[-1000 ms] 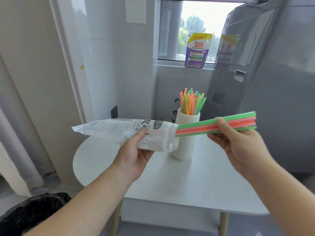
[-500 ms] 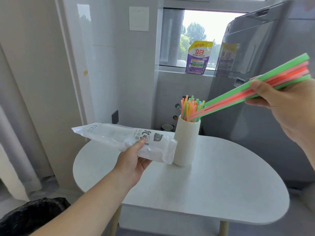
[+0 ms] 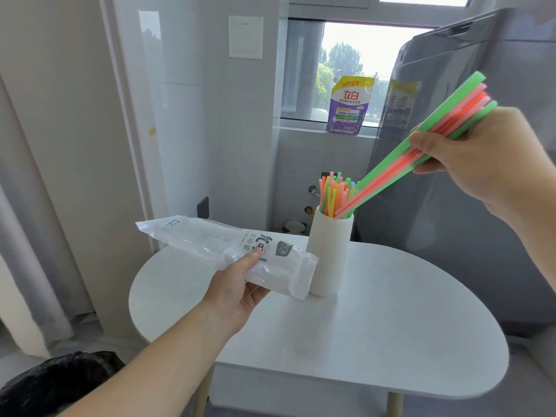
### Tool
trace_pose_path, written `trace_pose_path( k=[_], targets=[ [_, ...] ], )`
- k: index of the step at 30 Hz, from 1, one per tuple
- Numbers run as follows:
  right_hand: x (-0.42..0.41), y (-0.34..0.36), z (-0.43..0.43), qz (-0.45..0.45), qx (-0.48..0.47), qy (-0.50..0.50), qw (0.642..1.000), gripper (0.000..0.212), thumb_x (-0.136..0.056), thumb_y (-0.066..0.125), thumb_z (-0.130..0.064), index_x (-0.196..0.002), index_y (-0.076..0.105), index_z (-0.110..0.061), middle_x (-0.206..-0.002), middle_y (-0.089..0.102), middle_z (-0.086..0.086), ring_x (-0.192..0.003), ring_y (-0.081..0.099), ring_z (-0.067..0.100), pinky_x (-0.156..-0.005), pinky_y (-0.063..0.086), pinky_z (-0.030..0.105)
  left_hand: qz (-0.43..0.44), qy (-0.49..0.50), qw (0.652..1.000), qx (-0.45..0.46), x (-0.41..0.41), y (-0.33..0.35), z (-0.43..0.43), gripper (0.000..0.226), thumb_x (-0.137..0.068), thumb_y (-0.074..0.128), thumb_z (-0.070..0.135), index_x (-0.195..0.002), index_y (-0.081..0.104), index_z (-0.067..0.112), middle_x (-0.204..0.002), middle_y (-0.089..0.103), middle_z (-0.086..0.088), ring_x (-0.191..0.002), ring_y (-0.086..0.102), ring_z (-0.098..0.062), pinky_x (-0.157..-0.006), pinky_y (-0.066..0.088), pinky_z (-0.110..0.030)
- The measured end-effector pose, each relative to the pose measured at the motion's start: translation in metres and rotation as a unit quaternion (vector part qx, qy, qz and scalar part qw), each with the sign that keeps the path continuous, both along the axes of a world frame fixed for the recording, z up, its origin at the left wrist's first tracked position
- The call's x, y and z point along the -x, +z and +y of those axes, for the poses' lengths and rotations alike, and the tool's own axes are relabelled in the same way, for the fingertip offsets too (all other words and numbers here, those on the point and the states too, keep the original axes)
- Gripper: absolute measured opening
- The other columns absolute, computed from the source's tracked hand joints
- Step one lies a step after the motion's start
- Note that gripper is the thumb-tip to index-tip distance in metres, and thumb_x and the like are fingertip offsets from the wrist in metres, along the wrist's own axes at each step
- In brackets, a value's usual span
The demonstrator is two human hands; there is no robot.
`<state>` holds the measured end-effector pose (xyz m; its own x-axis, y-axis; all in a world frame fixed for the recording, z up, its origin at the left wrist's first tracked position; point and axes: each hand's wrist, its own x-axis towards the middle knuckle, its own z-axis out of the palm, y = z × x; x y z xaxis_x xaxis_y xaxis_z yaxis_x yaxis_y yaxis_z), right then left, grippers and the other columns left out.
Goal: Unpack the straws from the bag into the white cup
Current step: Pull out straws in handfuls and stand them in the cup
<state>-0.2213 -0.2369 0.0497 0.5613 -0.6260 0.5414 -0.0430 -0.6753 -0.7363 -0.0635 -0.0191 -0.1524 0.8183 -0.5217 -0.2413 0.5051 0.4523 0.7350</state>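
A ribbed white cup (image 3: 330,254) stands on the white table (image 3: 391,326), with several coloured straws (image 3: 332,194) upright in it. My right hand (image 3: 481,158) grips a bundle of green, pink and orange straws (image 3: 400,167) at the upper right. The bundle slants down to the left, and its lower ends dip into the cup's mouth. My left hand (image 3: 237,284) holds the clear plastic straw bag (image 3: 228,251) level, just left of the cup. The bag's open end touches the cup's side, and it looks flat.
A tall grey appliance (image 3: 451,145) stands right behind the table. A purple detergent pouch (image 3: 350,106) sits on the window sill. A black-lined bin (image 3: 54,383) is at the floor, lower left. Grey wall panels rise on the left.
My right hand pulled the straw bundle out of the bag, lifted it up and to the right, then tilted it so its lower ends entered the cup. The bag stayed in my left hand.
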Motion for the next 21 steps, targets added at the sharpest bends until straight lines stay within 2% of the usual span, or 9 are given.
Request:
trace_pose_path(
  k=[7, 11, 17, 21],
  targets=[
    [-0.007, -0.002, -0.003, -0.007, -0.019, -0.026, 0.999, 0.023, -0.087, 0.075, -0.028, -0.104, 0.072, -0.012, -0.091, 0.074, -0.003, -0.062, 0.074, 0.007, -0.069, 0.061, 0.027, -0.003, -0.003, 1.0, 0.006, 0.001, -0.001, -0.001, 0.031, -0.092, 0.071, 0.012, -0.123, 0.068, 0.012, -0.111, 0.079, -0.009, -0.093, 0.077, -0.022, -0.072, 0.065, -0.035],
    [-0.01, 0.0, -0.004, 0.022, -0.01, -0.025, 0.999, 0.025, -0.087, 0.075, -0.03, -0.102, 0.071, -0.01, -0.089, 0.075, -0.001, -0.062, 0.074, 0.008, -0.072, 0.06, 0.03, -0.003, -0.002, 1.0, 0.008, 0.0, -0.001, -0.002, 0.032, -0.092, 0.071, 0.011, -0.123, 0.068, 0.012, -0.11, 0.079, -0.008, -0.091, 0.077, -0.022, -0.069, 0.065, -0.034],
    [-0.008, 0.002, 0.006, 0.058, 0.022, 0.013, 0.998, 0.013, -0.089, 0.073, -0.03, -0.099, 0.07, -0.023, -0.086, 0.072, -0.01, -0.064, 0.073, 0.003, -0.068, 0.057, 0.027, -0.004, -0.006, 1.0, 0.005, 0.0, -0.001, -0.003, 0.029, -0.092, 0.071, 0.011, -0.121, 0.069, 0.012, -0.108, 0.079, -0.008, -0.089, 0.077, -0.021, -0.068, 0.064, -0.033],
    [-0.01, 0.002, 0.006, 0.057, 0.027, 0.019, 0.998, 0.009, -0.089, 0.072, -0.029, -0.097, 0.069, -0.025, -0.085, 0.071, -0.011, -0.065, 0.073, 0.003, -0.07, 0.058, 0.03, -0.005, -0.006, 1.0, 0.002, 0.001, -0.001, -0.003, 0.029, -0.091, 0.072, 0.012, -0.12, 0.069, 0.011, -0.108, 0.079, -0.008, -0.091, 0.076, -0.022, -0.07, 0.064, -0.033]
  ],
)
